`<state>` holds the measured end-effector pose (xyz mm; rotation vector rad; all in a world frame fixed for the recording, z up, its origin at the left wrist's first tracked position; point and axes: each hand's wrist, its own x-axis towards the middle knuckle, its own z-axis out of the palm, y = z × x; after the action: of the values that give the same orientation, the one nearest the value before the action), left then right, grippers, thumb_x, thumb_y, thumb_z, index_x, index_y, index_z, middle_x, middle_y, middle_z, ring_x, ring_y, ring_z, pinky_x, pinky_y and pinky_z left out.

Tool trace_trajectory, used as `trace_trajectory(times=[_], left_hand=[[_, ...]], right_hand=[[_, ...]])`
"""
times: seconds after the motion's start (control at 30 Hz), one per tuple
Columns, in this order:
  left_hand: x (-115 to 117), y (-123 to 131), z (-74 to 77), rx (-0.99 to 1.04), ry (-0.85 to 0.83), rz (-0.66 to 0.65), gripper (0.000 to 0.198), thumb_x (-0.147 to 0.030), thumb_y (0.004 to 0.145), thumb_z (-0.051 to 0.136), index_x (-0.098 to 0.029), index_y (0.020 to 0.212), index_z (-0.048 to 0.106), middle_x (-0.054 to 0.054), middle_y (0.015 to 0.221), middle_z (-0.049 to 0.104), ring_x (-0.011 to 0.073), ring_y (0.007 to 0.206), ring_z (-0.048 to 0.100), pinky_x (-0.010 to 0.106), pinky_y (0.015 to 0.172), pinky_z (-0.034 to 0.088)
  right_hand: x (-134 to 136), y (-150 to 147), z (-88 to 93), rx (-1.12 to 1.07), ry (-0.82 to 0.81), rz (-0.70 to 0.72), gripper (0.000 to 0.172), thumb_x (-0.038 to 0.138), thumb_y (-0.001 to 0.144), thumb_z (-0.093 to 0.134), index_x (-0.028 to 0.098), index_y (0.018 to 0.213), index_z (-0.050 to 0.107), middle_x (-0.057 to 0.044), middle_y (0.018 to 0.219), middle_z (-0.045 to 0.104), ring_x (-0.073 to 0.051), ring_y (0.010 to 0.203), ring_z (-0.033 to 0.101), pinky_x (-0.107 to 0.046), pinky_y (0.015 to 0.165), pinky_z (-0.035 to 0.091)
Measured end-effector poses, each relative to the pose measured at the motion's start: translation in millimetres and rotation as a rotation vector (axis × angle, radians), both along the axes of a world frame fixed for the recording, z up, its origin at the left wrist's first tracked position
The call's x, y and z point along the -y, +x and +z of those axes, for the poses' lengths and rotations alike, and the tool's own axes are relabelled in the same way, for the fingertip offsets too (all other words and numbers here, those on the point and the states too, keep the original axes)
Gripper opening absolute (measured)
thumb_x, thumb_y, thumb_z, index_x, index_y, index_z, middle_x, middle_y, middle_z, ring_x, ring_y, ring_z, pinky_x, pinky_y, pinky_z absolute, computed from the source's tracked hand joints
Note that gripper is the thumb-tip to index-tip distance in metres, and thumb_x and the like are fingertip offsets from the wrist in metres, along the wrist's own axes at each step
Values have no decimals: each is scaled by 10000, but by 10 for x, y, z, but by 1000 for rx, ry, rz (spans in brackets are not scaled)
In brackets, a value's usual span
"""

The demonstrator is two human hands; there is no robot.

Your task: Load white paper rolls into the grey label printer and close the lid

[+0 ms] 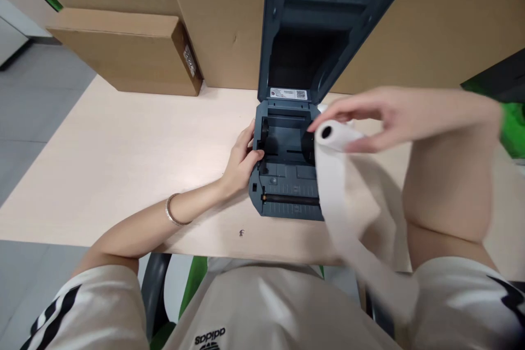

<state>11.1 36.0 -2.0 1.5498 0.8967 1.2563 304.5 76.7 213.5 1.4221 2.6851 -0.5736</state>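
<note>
A dark blue-grey label printer (289, 175) stands on the table with its lid (328, 5) raised, baring the inner compartment and a black roller. My left hand (243, 161) grips the printer's left side wall, thumb over the rim. In my right hand (369, 117) is a small white paper roll (334, 135), pinched between thumb and fingers above the printer's right side. The roll's dark core hole faces left. From it a long white strip (344, 219) hangs loose toward my right sleeve, blurred at its lower end.
Cardboard boxes (221, 22) line the back of the table behind the lid, and a flatter box (123, 60) stands at the back left. The pale wooden table (135, 158) ends close to my body. A green item (512, 130) lies at the right edge.
</note>
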Motion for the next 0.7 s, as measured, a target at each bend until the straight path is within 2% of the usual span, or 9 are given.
trace_trajectory(times=[0.03, 0.1, 0.23, 0.33, 0.4, 0.53, 0.7], left_hand=[[-3, 3, -1, 5, -3, 3, 775, -464, 929, 754, -364, 1676, 571, 18, 1794, 555, 387, 1686, 470, 568, 1392, 442], [-4, 13, 4, 11, -4, 5, 770, -441, 921, 752, -359, 1667, 582, 19, 1792, 557, 381, 1680, 481, 556, 1395, 444], [11, 26, 20, -6, 1, -10, 752, -414, 932, 717, -350, 1668, 577, 26, 1772, 575, 377, 1656, 509, 561, 1405, 428], [17, 33, 20, -7, 3, -19, 759, -415, 944, 700, -373, 1686, 545, 15, 1770, 575, 376, 1645, 519, 569, 1389, 445], [17, 37, 21, -1, 15, -22, 766, -403, 944, 698, -384, 1692, 534, 0, 1787, 556, 369, 1663, 500, 560, 1400, 433], [13, 42, 31, -14, 47, -29, 774, -383, 947, 695, -363, 1703, 530, -3, 1804, 541, 370, 1697, 458, 551, 1435, 387], [9, 34, 30, -25, 35, -32, 778, -410, 968, 687, -357, 1721, 499, 9, 1822, 515, 378, 1708, 447, 548, 1436, 378]], right_hand=[[-80, -177, -77, -26, -106, 49, 363, 387, 926, 767, 308, 1277, 822, -19, 1160, 837, -220, 944, 743, -343, 811, 586], [-211, -479, -265, 2, -156, 54, 385, 272, 898, 762, 265, 1283, 783, -26, 1156, 834, -225, 960, 750, -337, 808, 563], [-264, -801, -568, 254, 113, 48, 346, 222, 896, 745, 211, 1241, 769, -86, 1114, 839, -300, 985, 759, -379, 797, 498], [-168, -841, -650, 344, 304, 101, 311, 240, 954, 699, 166, 1242, 787, -148, 1112, 844, -354, 1049, 762, -449, 940, 498], [-106, -829, -676, 356, 371, 125, 296, 227, 965, 682, 145, 1221, 807, -180, 1157, 838, -382, 1126, 752, -488, 1007, 486], [-68, -825, -762, 327, 405, 136, 263, 172, 971, 641, 139, 1162, 818, -200, 1242, 817, -410, 1243, 718, -508, 1029, 476], [-87, -835, -835, 283, 419, 112, 306, 142, 959, 602, 88, 1203, 778, -235, 1280, 804, -412, 1217, 728, -512, 1047, 486]])
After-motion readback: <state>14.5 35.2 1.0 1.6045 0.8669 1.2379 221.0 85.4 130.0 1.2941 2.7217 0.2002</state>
